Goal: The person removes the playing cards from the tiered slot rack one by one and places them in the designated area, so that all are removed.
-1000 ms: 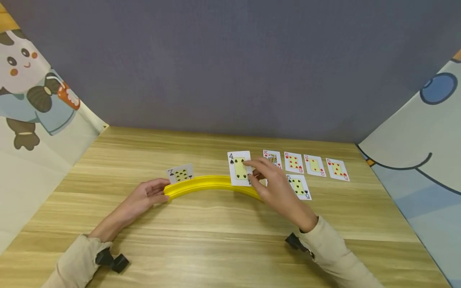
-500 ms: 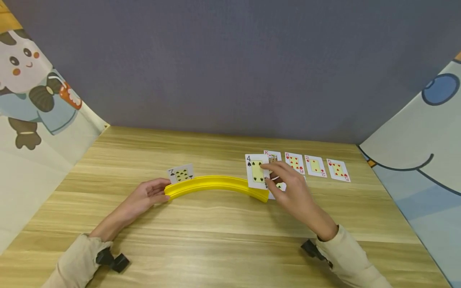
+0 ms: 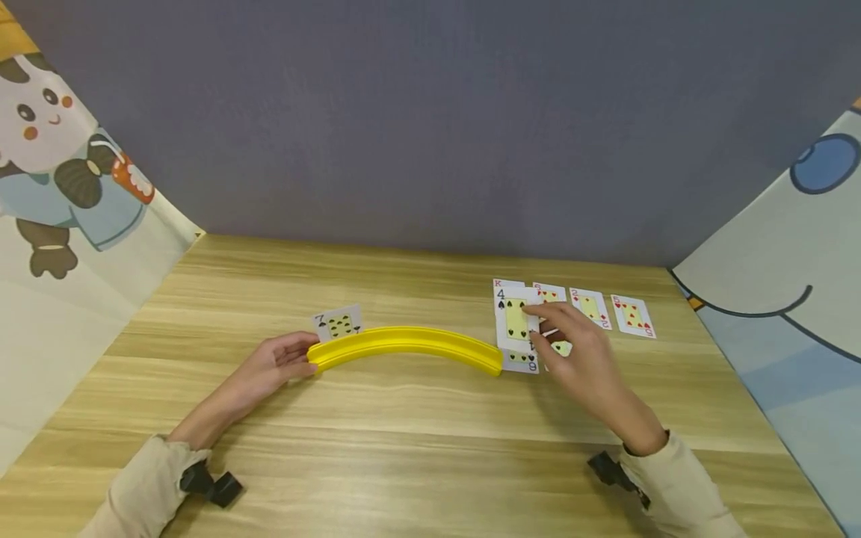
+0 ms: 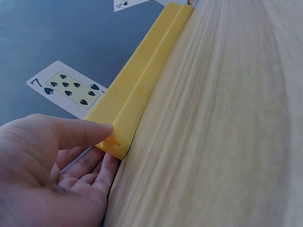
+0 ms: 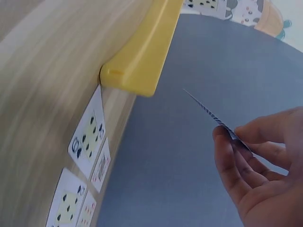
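Note:
My left hand (image 3: 279,359) pinches the left end of a curved yellow card holder (image 3: 403,340); in the left wrist view its thumb (image 4: 90,132) presses the front face. A seven of spades (image 3: 339,323) stands tilted in the holder near that end. Beyond the holder's right end, my right hand (image 3: 581,355) pinches a four of spades (image 3: 514,321) by its right edge, held raised, face toward the head camera. The right wrist view shows this playing card (image 5: 213,117) edge-on, apart from the holder. Below it lies a black-suited card (image 3: 521,363), partly covered.
Another spade card (image 3: 560,348) lies mostly hidden behind my right hand. Farther back is a row of red cards: a king (image 3: 506,283), a partly covered heart card (image 3: 551,294), a two of diamonds (image 3: 589,307) and a five of hearts (image 3: 633,317). A grey partition (image 3: 430,134) rises behind the table.
My right hand has carried the four of spades rightward, from above the holder to beyond its right end, over the lying cards. My left hand stays on the holder's left end.

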Available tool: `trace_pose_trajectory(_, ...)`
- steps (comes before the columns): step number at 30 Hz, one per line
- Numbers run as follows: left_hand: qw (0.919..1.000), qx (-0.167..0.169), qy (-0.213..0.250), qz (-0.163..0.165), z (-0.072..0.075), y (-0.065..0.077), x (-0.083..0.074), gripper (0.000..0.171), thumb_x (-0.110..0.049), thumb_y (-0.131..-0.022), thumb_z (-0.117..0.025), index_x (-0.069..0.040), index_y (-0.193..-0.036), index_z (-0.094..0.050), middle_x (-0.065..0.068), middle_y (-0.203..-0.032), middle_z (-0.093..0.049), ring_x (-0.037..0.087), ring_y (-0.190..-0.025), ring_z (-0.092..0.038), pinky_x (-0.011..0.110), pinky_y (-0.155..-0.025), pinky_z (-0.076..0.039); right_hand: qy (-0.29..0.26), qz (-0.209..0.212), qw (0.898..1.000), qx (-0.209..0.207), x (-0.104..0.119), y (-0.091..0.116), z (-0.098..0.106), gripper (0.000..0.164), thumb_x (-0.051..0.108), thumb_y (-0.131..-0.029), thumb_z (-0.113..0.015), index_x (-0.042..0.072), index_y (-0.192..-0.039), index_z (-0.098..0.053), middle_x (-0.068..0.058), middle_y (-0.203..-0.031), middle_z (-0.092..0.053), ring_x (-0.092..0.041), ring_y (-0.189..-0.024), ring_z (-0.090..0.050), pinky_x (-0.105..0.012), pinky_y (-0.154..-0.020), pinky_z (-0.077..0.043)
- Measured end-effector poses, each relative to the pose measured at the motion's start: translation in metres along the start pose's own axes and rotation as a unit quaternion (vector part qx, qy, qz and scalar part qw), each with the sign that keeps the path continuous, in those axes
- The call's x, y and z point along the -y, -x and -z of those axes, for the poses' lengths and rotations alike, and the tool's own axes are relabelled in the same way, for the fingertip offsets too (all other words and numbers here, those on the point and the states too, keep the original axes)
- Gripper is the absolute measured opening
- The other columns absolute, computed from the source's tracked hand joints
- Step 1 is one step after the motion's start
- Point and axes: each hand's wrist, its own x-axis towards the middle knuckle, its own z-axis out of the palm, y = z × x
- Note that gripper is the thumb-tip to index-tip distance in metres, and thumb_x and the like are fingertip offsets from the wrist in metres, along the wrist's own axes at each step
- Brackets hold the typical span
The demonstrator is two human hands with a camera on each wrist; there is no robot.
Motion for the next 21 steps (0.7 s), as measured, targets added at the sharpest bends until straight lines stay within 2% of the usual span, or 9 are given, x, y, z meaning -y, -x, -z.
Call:
trace_pose_trajectory(12, 1.0, 0.003, 0.005, 0.002, -0.001, 0.0, -0.001, 0.054, -0.012, -0.093, -0.069, 0.007, -0.139, -0.048, 0.028, -0.142, -0.05, 0.039, -0.131, -0.048, 0.016, -0.101, -0.044, 0.039, -0.033, 0.999, 0.0, -0.022, 0.007, 0.018, 0.042, -0.016, -0.077, -0.072, 0.0, -0.115, -0.069, -0.012, -0.109, -0.067, -0.023, -0.079, -0.067, -0.009, -0.07, -0.053)
trace_pose_trajectory(21, 1.0, -0.002, 0.002, 0.003, 0.0, 0.001, -0.001, 0.054, -0.011, -0.092, -0.069, 0.008, -0.138, -0.049, 0.028, -0.142, -0.05, 0.04, -0.131, -0.047, 0.015, -0.101, -0.043, 0.05, -0.05, 0.997, -0.006, -0.035, 0.011, 0.028, 0.042, -0.018, -0.077, -0.071, -0.001, -0.115, -0.069, -0.013, -0.108, -0.068, -0.016, -0.079, -0.065, -0.004, -0.07, -0.05)
